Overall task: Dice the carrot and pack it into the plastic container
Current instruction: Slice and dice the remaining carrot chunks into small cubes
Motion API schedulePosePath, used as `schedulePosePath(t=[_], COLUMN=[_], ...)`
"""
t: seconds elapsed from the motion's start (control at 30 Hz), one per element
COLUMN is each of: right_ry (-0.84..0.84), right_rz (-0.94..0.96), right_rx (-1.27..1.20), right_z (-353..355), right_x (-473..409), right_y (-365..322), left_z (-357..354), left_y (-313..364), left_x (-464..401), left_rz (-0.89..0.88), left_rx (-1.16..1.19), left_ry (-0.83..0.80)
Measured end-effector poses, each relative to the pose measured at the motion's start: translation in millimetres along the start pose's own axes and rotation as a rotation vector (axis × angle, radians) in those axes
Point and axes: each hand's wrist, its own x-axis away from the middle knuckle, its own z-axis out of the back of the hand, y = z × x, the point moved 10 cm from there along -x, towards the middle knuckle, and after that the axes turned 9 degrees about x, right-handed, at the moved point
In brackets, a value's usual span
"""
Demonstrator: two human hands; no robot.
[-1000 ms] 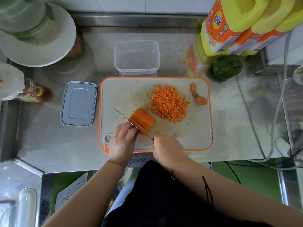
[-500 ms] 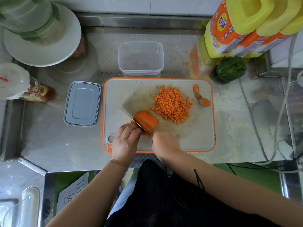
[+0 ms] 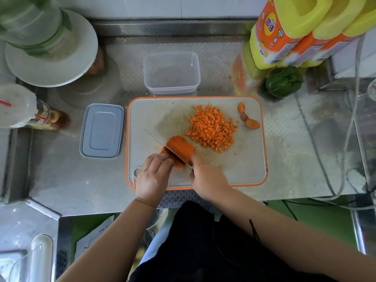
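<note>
Orange carrot chunk (image 3: 179,150) lies on the orange-rimmed grey cutting board (image 3: 250,169), left hand (image 3: 153,176) pressing it with curled fingers, right hand (image 3: 208,178) clenching the steel knife (image 3: 162,145) across it.

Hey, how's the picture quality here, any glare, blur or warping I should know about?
Head view: wide-angle warping bends the counter edges and leans the yellow bottles inward; soft glare on the steel at right; the carrot near the knife is slightly smeared; the dice look sharp.
</note>
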Motion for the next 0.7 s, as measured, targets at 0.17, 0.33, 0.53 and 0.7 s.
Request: schedulePosePath(t=[0.17, 0.33, 0.53, 0.7], right_ry=[-0.001, 0.019, 0.007, 0.019], right_rz=[0.055, 0.058, 0.031, 0.025], right_rx=[-0.003, 0.056, 0.139, 0.167], right_z=[4, 6, 5, 8], right_x=[5, 23, 25, 27], right_y=[-5, -6, -4, -6], left_z=[0, 3, 4, 3], left_y=[-2, -2, -2, -1], left_x=[1, 0, 0, -2], left_rz=[-0.004, 0.011, 0.021, 0.044], left_rx=[0.019, 0.010, 0.012, 0.022], left_ry=[-0.007, 0.012, 0.029, 0.028])
